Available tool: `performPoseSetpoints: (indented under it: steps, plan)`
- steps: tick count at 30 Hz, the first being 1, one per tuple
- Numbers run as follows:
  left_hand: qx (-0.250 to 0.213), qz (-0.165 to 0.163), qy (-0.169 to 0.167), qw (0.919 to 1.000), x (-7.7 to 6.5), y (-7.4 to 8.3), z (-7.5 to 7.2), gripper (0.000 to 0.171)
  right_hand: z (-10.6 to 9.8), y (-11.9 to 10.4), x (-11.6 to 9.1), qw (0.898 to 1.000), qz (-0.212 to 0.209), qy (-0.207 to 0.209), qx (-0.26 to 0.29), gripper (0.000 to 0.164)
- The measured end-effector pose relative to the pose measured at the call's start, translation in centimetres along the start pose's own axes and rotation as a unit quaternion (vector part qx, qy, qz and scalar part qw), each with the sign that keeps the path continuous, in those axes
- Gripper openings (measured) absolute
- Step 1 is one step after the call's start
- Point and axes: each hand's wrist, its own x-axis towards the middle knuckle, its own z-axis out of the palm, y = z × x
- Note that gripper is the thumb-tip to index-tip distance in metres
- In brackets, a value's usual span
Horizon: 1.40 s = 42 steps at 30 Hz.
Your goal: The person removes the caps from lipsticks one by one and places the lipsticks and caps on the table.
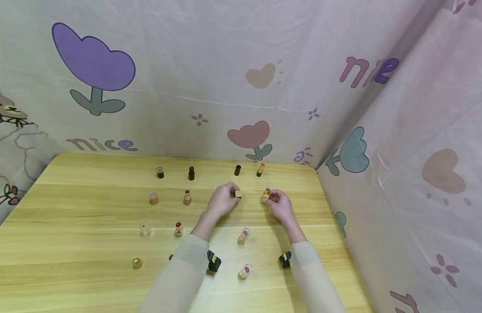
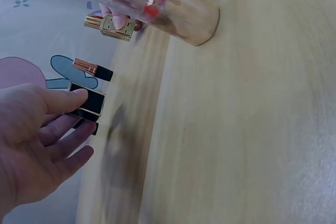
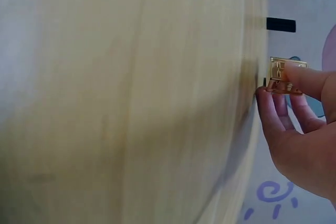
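Observation:
My left hand (image 1: 222, 201) pinches a black lipstick cap with gold edges (image 2: 94, 101) between thumb and fingers, close over the table. To its right, my right hand (image 1: 281, 206) holds an uncapped gold lipstick (image 1: 266, 194) by its base, thumb on the square gold casing (image 3: 278, 71). The two pieces are apart. Behind them stand a slim black cap (image 1: 237, 170) and an orange lipstick with a black base (image 1: 260, 170). Nearer me, between my forearms, are two clear-capped pink lipsticks, one farther (image 1: 244, 235) and one nearer (image 1: 245, 271).
On the left stand a black cap with a clear top (image 1: 160, 172), a dark red lipstick (image 1: 191, 173), a rose-gold cap (image 1: 154, 198), a rose-gold lipstick (image 1: 187, 198), a clear cap (image 1: 145, 228), a red lipstick (image 1: 179, 229) and a round gold cap (image 1: 137, 263). Patterned cloth (image 1: 166, 78) hangs behind the table.

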Motion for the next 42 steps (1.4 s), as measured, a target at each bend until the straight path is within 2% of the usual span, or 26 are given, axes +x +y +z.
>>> performPoseSetpoints:
  steps: [6,19,27,32,35,42]
  plan:
    - [0.024,-0.014,-0.012,0.9995,0.0,-0.1,0.4,0.034,-0.3,0.3,0.5,1.0,-0.021,-0.008,-0.018,0.035]
    - [0.049,-0.019,0.0,0.9986,0.2,-0.4,1.1,0.035,-0.5,0.5,0.7,0.999,-0.029,-0.034,-0.02,0.037]
    - [0.046,-0.02,0.001,0.9987,0.0,-0.4,1.2,0.046,-0.5,0.5,0.7,0.999,-0.026,-0.043,-0.007,0.04]
    - [0.026,-0.024,0.0,0.9994,-0.5,-0.3,1.0,0.053,-0.7,0.5,0.3,0.999,-0.017,-0.048,0.008,0.055]
    - [0.006,-0.024,0.01,0.9997,-1.0,-0.1,0.7,0.057,-1.1,0.1,-0.3,0.999,-0.014,-0.043,0.029,0.06]
    - [-0.066,0.001,0.061,0.9959,-3.0,1.3,-0.2,0.054,-1.8,-1.0,-2.4,0.995,-0.046,0.0,0.089,0.051]
